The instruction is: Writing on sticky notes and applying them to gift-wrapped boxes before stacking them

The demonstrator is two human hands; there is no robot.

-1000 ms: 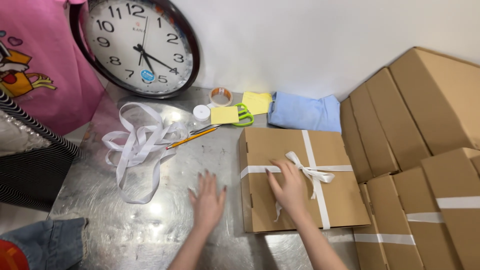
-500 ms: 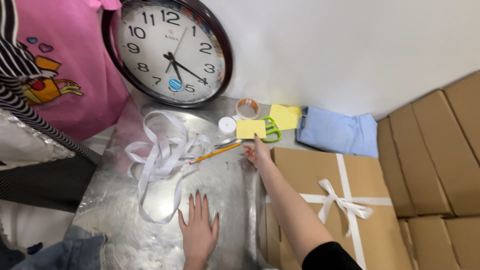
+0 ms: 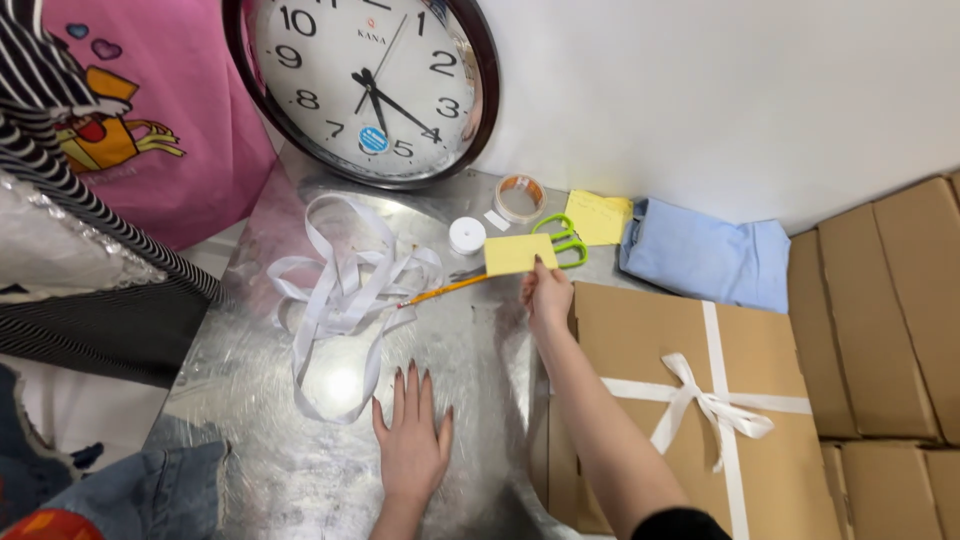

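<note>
Reaching up past the near corner of the brown box, the right hand has left the white bow, where it rested a second ago, and now pinches the lower edge of a yellow card between thumb and fingertips, just above the middle of the frame. Half a second ago the fingers were only arriving at the card as it lay on the surface; now it seems tipped up off the metal, though how far it has lifted is hard to tell. It partly covers the blades of the green-handled scissors, and a yellow pencil lies just below and left of it. The left hand stays flat, fingers spread wide and holding nothing, on the shiny metal surface at lower centre, much as before. By the look of it, tying the ribbon round the box is finished and the card is now what is being handled. Loose white ribbon lies tangled to the left, a tape roll and a small white spool sit below the wall clock, and a folded blue cloth lies at upper right.
</note>
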